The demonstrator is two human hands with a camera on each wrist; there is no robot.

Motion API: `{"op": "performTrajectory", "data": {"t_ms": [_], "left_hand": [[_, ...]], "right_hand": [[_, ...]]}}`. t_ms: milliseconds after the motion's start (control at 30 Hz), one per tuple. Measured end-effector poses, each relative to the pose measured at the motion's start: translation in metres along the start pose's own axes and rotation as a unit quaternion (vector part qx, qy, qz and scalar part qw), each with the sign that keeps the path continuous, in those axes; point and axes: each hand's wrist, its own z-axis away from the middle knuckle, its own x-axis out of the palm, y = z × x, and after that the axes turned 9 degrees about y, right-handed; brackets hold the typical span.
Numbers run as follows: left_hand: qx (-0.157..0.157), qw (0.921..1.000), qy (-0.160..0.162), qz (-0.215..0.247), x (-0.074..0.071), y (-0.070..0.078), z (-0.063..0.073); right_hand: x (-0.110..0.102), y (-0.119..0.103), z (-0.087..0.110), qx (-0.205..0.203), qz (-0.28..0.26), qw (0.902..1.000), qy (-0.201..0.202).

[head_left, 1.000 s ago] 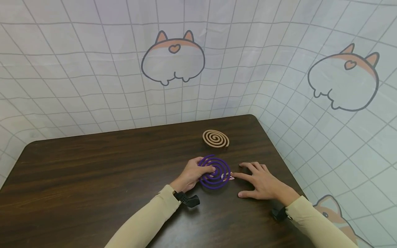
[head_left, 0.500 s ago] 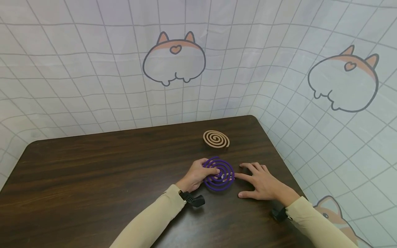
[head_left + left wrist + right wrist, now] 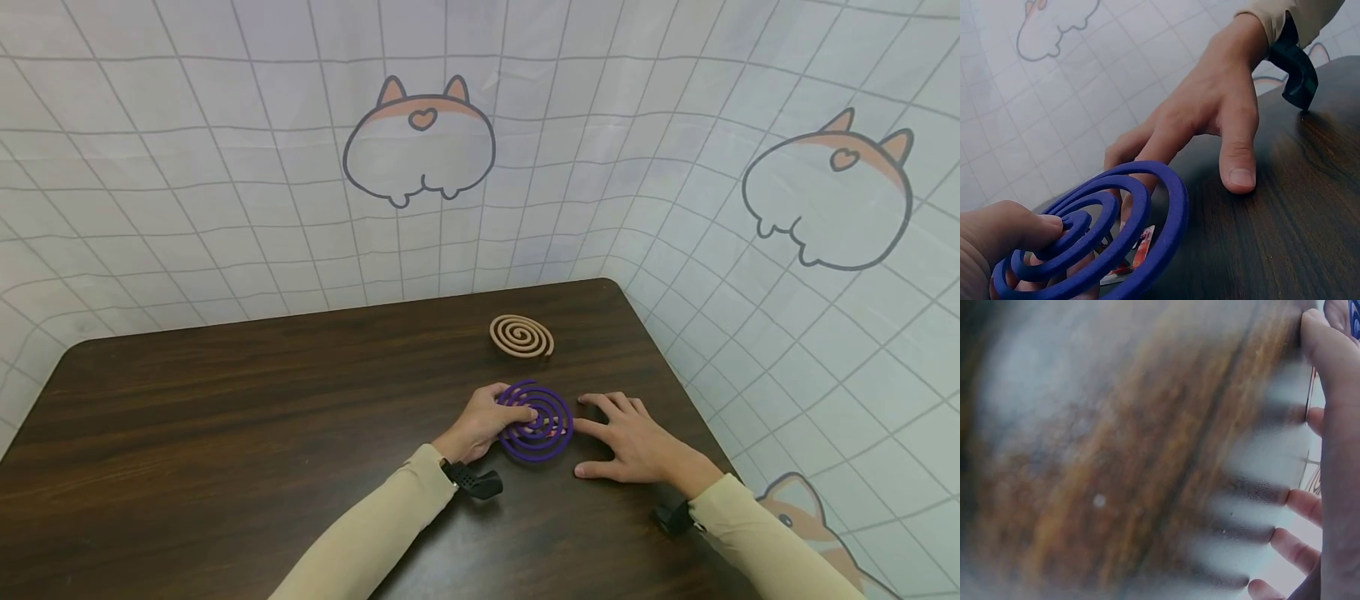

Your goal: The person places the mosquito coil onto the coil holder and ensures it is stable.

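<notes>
My left hand (image 3: pixel 480 421) holds a purple mosquito coil (image 3: pixel 557 435), with the thumb on its centre and the other fingers beneath. In the left wrist view the coil (image 3: pixel 1175 206) is tilted above the table. Below it lies a small flat red-and-white printed piece (image 3: pixel 1142 249), partly hidden by the rings; a thin dark part rises near it. My right hand (image 3: pixel 633 442) rests on the table with its fingers spread. Its index finger reaches to the printed piece at the coil's edge; whether it presses on it is hidden.
A brown mosquito coil (image 3: pixel 517 336) lies farther back on the dark wooden table (image 3: pixel 225 433). A white gridded curtain (image 3: pixel 262 167) with cartoon dogs stands behind the table and along its right side.
My left hand has moved the purple coil to the right, over the printed piece and up to the right index finger. The right hand has stayed in place.
</notes>
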Motion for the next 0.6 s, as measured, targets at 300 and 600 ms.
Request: {"op": "performTrajectory", "data": {"t_ms": [300,600], "left_hand": [[0.002,0.9999,0.006,-0.011,0.0035,-0.0013,-0.0013],[0.007,0.9996,0.005,-0.027,0.0069,-0.0009,-0.0009]], "right_hand": [[0.0001,-0.0006,-0.0007,-0.008,0.004,0.9998,0.018],[-0.0015,-0.0016,-0.0005,-0.001,-0.004,1.0000,0.007]]}}
